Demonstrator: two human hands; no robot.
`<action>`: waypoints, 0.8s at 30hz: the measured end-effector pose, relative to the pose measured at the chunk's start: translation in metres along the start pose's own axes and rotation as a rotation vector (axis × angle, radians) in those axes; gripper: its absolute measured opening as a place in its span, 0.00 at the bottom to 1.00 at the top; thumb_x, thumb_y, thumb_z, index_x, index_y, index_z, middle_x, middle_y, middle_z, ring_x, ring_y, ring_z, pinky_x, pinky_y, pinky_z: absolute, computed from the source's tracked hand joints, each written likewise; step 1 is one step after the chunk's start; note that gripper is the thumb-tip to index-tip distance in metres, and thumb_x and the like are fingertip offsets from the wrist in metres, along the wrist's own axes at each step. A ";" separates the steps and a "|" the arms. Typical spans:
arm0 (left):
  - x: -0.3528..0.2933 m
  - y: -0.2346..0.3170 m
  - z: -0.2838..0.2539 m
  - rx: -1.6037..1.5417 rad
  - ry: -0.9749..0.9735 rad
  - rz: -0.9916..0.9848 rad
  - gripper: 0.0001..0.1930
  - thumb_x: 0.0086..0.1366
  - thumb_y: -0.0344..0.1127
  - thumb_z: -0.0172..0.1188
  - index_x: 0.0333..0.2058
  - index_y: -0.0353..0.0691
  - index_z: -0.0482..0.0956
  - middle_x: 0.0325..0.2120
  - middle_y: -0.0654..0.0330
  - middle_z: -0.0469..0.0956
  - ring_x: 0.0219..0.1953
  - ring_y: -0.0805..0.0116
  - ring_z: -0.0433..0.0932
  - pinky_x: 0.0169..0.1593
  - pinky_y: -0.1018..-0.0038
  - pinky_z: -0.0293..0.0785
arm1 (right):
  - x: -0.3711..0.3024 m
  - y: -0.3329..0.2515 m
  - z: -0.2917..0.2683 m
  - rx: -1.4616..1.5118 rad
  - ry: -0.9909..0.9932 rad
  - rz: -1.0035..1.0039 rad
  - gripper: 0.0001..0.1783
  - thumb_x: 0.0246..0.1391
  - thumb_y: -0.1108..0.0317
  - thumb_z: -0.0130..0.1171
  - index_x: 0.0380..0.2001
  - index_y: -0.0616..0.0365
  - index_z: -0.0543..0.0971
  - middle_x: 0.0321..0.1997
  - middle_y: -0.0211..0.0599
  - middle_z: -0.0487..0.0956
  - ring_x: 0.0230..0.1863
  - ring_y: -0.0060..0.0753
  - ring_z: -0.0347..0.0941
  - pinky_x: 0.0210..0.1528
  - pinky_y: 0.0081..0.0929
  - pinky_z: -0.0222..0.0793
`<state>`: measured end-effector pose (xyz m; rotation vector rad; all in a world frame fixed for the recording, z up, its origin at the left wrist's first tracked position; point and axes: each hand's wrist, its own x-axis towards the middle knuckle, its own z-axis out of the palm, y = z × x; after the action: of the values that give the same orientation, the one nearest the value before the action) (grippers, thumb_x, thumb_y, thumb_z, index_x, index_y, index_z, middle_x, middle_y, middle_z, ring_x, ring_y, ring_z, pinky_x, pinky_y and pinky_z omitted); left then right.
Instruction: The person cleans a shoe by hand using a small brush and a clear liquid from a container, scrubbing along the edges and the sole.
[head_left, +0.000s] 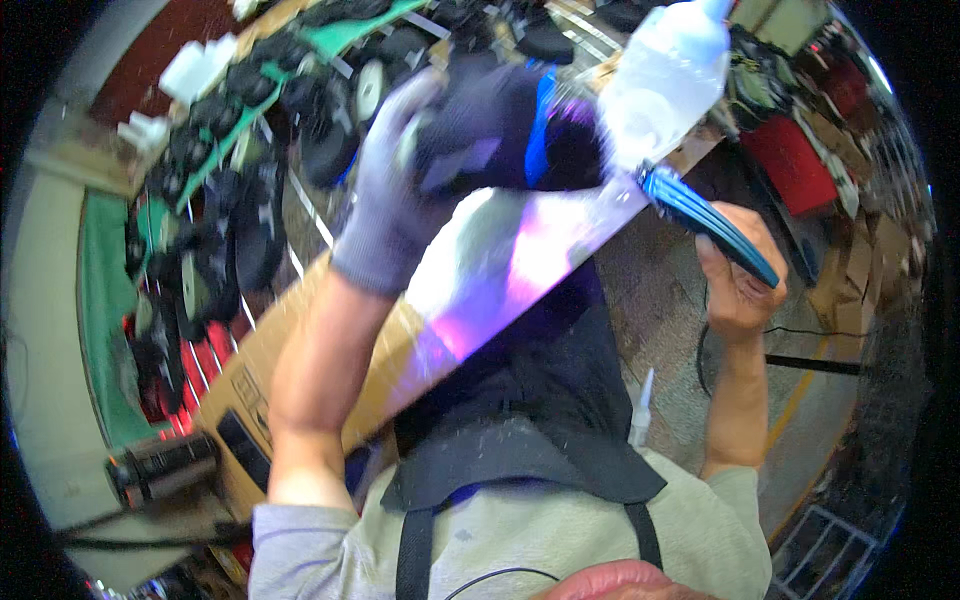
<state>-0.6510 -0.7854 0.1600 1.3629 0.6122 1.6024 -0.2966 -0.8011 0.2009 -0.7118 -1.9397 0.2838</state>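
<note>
My left hand (385, 180), in a grey knit glove, is wrapped around a dark shoe (475, 130) with a bright blue edge at its opening. Bare fingers of my right hand (745, 275) close on the blue ribbed handle of what looks like a brush (712, 225). Its far end is blurred and lies by the lower edge of a translucent white plastic bottle (675, 75); whether they touch I cannot tell. Beneath the shoe, a white crumpled sheet or cloth (470, 245), partly lit pink and violet, lies on a cardboard-covered surface (385, 350).
Several dark shoes (255, 230) stand on a rack with green strips (230, 140) at the left and far side. A black cylindrical device (165, 470) sits lower left. A small nozzle bottle (642, 408) is near my apron, and a red box (790, 165) is at right.
</note>
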 end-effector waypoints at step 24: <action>0.455 -0.256 0.035 1.409 0.032 -0.306 0.28 0.64 0.56 0.55 0.47 0.34 0.82 0.41 0.44 0.85 0.44 0.53 0.85 0.49 0.60 0.80 | -0.011 0.106 0.002 0.241 0.146 0.553 0.14 0.59 0.64 0.63 0.43 0.64 0.78 0.38 0.49 0.82 0.35 0.36 0.80 0.38 0.32 0.78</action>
<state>-0.5216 -0.2791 0.1813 1.9991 2.0716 0.8170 -0.2572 -0.7230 0.1409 -1.0646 -1.5085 0.7682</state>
